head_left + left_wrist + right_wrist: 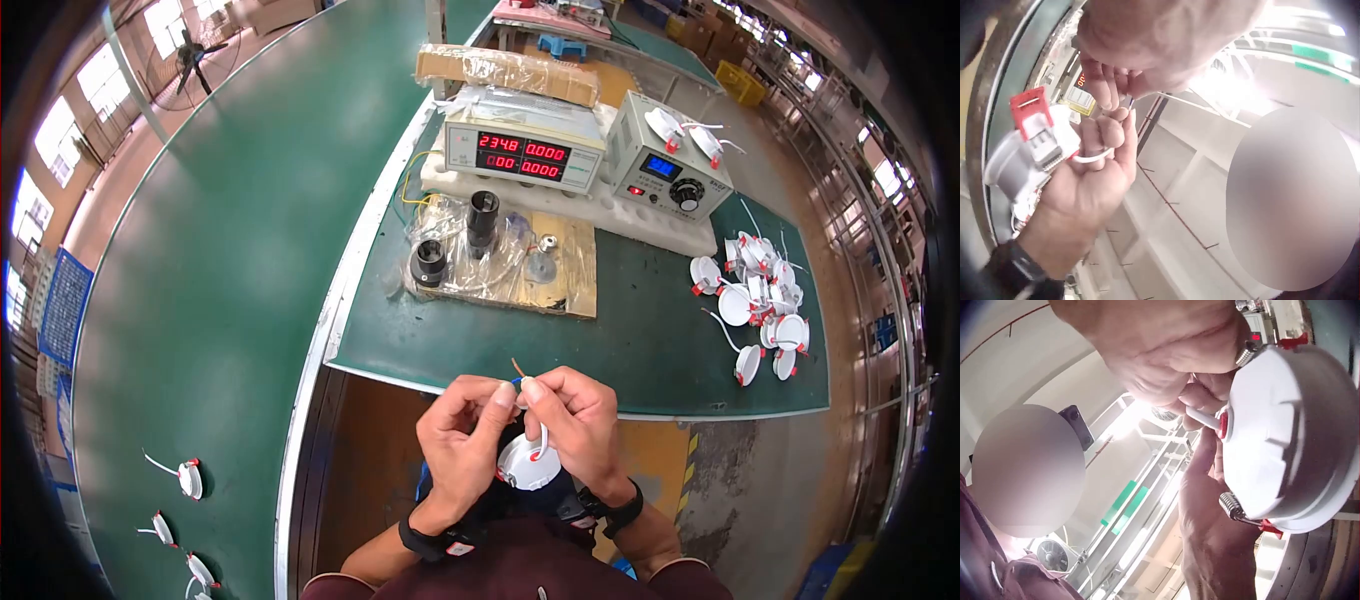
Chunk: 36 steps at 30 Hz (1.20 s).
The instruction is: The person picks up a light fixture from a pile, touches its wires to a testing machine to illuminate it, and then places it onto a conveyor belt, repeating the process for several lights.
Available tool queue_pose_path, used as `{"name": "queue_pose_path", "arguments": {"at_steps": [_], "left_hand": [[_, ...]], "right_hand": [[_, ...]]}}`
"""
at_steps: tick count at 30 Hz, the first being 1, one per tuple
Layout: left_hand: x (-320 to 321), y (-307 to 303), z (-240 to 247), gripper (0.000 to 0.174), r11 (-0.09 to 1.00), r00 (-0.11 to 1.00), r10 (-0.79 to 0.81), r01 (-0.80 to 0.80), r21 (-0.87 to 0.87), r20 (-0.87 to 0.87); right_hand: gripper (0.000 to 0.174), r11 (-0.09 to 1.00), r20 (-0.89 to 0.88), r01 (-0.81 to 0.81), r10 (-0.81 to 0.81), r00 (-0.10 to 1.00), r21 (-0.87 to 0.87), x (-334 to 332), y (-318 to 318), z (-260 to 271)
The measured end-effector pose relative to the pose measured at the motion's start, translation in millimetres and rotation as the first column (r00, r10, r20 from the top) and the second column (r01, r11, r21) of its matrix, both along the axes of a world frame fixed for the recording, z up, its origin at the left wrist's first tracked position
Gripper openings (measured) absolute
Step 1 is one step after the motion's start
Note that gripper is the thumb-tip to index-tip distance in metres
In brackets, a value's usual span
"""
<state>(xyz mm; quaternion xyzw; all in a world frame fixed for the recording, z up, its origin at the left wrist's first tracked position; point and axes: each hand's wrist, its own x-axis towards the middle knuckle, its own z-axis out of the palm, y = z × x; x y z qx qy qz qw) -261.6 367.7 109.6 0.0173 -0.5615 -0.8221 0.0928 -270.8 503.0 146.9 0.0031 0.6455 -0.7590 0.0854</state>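
Observation:
Over the near edge of the bench, a white round downlight [528, 466] with red clips and coil springs hangs below both hands. Its short white cable [544, 440] rises between the fingers. My right hand [578, 425] grips this cable near its end, thumb and index finger pinched together. At the same spot my left hand [462, 440] pinches the thin wires at the cable's tip. A brown wire [517, 367] sticks up past the fingertips, and a bit of blue shows beside it. In the right wrist view, the downlight's body [1266, 437] stands large beside the fingers.
On the bench, a meter with red digits [525, 155] stands beside a grey dial box [650, 165]. Before them lies a board [578, 275] with black cylinders [429, 262]. Several downlights [735, 305] are piled at right; others [190, 480] lie on the green surface at left.

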Motion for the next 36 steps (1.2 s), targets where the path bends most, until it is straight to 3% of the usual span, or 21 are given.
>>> {"name": "queue_pose_path", "arguments": {"at_steps": [3, 5, 7, 9, 11, 14, 17, 19, 22, 23, 25, 27, 29, 36], "left_hand": [[0, -4, -4, 0.009, 0.955, 0.999, -0.043, 0.047, -0.293, 0.022], [0, -11, -18, 0.017, 0.927, 0.987, -0.15, 0.118, -0.356, -0.064], [2, -14, -14, 0.033, 0.901, 0.936, -0.347, 0.351, -0.257, 0.062], [4, -16, -27, 0.05, 0.797, 0.802, -0.597, 0.59, 0.131, 0.02], [5, -12, -37, 0.067, 0.683, 0.7, -0.715, 0.697, 0.217, 0.0], [11, -10, -45, 0.08, 0.673, 0.68, -0.732, 0.718, 0.178, 0.023], [16, -25, -32, 0.085, 0.49, 0.511, -0.854, 0.732, 0.474, 0.095], [17, -16, -49, 0.075, 0.54, 0.581, -0.81, 0.687, 0.486, 0.079], [19, -12, -41, 0.054, 0.621, 0.575, -0.774, 0.61, 0.492, 0.264], [16, -5, -44, 0.052, 0.596, 0.551, -0.792, 0.605, 0.528, 0.263], [0, 7, -32, 0.057, 0.556, 0.516, -0.821, 0.63, 0.542, 0.244], [-16, 17, -25, 0.059, 0.471, 0.475, -0.864, 0.639, 0.608, 0.17], [-40, 25, -32, 0.058, 0.435, 0.456, -0.877, 0.62, 0.653, 0.151], [-93, 38, -33, 0.054, 0.498, 0.513, -0.838, 0.577, 0.647, 0.187]], "right_hand": [[0.02, 0.983, -0.001, 0.101, -0.102, 0.995, 0.151, -3, 4, -11], [0.022, 0.97, -0.222, 0.178, -0.139, 0.965, 0.166, -7, 3, -30], [0.023, 0.965, -0.321, 0.2, -0.138, 0.937, 0.17, -14, 6, -41], [0.022, 0.985, -0.064, 0.152, -0.158, 0.985, -0.083, -12, 11, -39], [0.023, 0.985, -0.062, 0.144, -0.15, 0.987, -0.092, -17, 15, -45], [0.024, 0.974, -0.078, 0.218, -0.222, 0.972, -0.052, -17, 3, -47], [0.025, 0.97, -0.064, 0.245, -0.245, 0.967, -0.01, -14, -1, -47], [0.025, 0.964, -0.039, 0.256, -0.254, 0.966, 0.075, -10, 1, -45], [0.024, 0.973, 0.028, 0.2, -0.204, 0.979, 0.115, -15, 15, -33], [0.025, 0.949, 0.021, 0.279, -0.285, 0.958, 0.145, -22, 17, -36], [0.031, 0.916, 0.063, 0.175, -0.211, 0.975, 0.36, -46, 33, -33], [0.031, 0.844, -0.124, 0.215, -0.176, 0.977, 0.491, -68, 42, -40], [0.031, 0.828, -0.061, 0.139, -0.126, 0.99, 0.543, -95, 55, -45], [0.031, 0.774, -0.171, 0.133, -0.033, 0.985, 0.619, -155, 65, -58]]}}
